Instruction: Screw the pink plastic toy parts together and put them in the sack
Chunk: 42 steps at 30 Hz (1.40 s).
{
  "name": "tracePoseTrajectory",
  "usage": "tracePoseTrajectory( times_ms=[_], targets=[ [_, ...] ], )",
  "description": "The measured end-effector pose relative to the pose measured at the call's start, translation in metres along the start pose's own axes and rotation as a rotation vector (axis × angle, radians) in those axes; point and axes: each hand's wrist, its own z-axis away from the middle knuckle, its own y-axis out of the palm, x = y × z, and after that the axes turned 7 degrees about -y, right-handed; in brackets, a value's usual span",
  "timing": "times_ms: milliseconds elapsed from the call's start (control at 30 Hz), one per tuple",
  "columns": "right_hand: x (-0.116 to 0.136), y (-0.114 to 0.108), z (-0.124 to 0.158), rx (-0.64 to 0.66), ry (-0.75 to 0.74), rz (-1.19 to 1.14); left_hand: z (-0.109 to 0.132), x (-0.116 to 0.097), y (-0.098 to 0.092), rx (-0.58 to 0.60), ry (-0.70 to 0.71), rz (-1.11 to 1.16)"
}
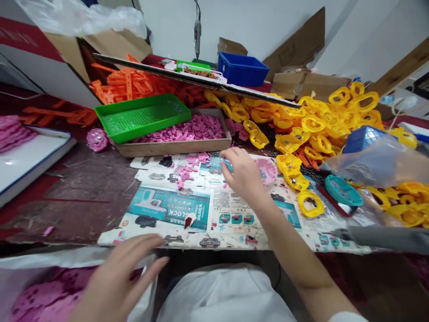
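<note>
My right hand (239, 173) rests over a printed cardboard sheet (174, 210) with its fingers curled slightly and nothing visible in them. Close to its right lies a round pink plastic piece (266, 171). Small pink plastic parts (189, 165) lie scattered on the sheet to its left. My left hand (119, 278) is at the sheet's near edge, fingers apart and empty, above a clear bag of pink plastic parts (47, 297). A small red-and-white scrap (189, 220) lies on the sheet between my hands.
A shallow cardboard tray of pink parts (177, 147) and a green mesh tray (142, 117) stand beyond the sheet. Yellow plastic rings (313, 123) are heaped at the right, orange pieces (127, 85) lie behind, and a blue bin (241, 69) stands at the back.
</note>
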Motion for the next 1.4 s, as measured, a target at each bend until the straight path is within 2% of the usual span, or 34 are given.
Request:
tracePoseTrajectory(
  times_ms=[67, 133, 233, 300, 433, 567, 667, 733, 800, 867, 900, 933, 967, 1000, 1033, 1067, 1100, 1167, 1300, 1400],
  targets=[
    [-0.028, 0.01, -0.04, 0.102, 0.12, 0.198, -0.022, -0.023, 0.027, 0.075, 0.105, 0.058],
    [-0.062, 0.015, -0.074, 0.151, 0.248, 0.328, -0.036, -0.042, 0.047, 0.184, 0.155, 0.134],
    [-0.101, 0.018, -0.102, 0.262, 0.348, 0.442, -0.042, -0.054, 0.062, 0.343, 0.176, 0.211],
    [-0.113, 0.02, -0.107, 0.303, 0.369, 0.491, -0.043, -0.051, 0.063, 0.372, 0.172, 0.223],
    [-0.119, 0.024, -0.104, 0.322, 0.372, 0.575, -0.047, -0.037, 0.053, 0.285, 0.157, 0.23],
    [-0.121, 0.025, -0.104, 0.312, 0.356, 0.621, -0.051, -0.034, 0.046, 0.238, 0.128, 0.278],
    [-0.113, 0.018, -0.104, 0.224, 0.334, 0.623, -0.046, -0.035, 0.046, 0.214, 0.12, 0.34],
    [-0.095, 0.008, -0.097, 0.113, 0.315, 0.611, -0.042, -0.033, 0.049, 0.207, 0.038, 0.408],
    [-0.066, 0.0, -0.077, -0.013, 0.296, 0.597, -0.038, -0.03, 0.054, 0.192, -0.149, 0.563],
    [-0.028, -0.001, -0.044, -0.13, 0.259, 0.527, -0.038, -0.027, 0.061, 0.126, -0.374, 0.863],
    [-0.007, 0.002, -0.023, -0.182, 0.221, 0.448, -0.039, -0.025, 0.064, 0.081, -0.468, 1.044],
    [0.014, 0.008, -0.002, -0.275, 0.153, 0.163, -0.041, -0.024, 0.068, 0.021, -0.539, 1.214],
    [0.033, 0.016, 0.019, -0.252, 0.096, -0.138, -0.043, -0.022, 0.07, -0.052, -0.595, 1.348],
    [0.049, 0.025, 0.037, -0.141, 0.057, -0.38, -0.044, -0.02, 0.071, -0.134, -0.646, 1.433],
    [0.061, 0.035, 0.05, 0.031, 0.031, -0.533, -0.046, -0.017, 0.071, -0.225, -0.696, 1.475],
    [0.069, 0.045, 0.058, 0.168, 0.009, -0.583, -0.046, -0.014, 0.07, -0.314, -0.745, 1.481],
    [0.072, 0.053, 0.059, 0.258, 0.005, -0.579, -0.046, -0.011, 0.067, -0.387, -0.796, 1.466],
    [0.066, 0.068, 0.048, 0.298, 0.023, -0.466, -0.044, -0.007, 0.06, -0.433, -0.888, 1.42],
    [0.04, 0.092, 0.001, 0.26, 0.065, -0.232, -0.038, -0.01, 0.05, -0.319, -0.964, 1.444],
    [0.036, 0.099, -0.014, 0.288, 0.07, -0.152, -0.036, -0.015, 0.052, -0.278, -0.965, 1.456]
  ],
)
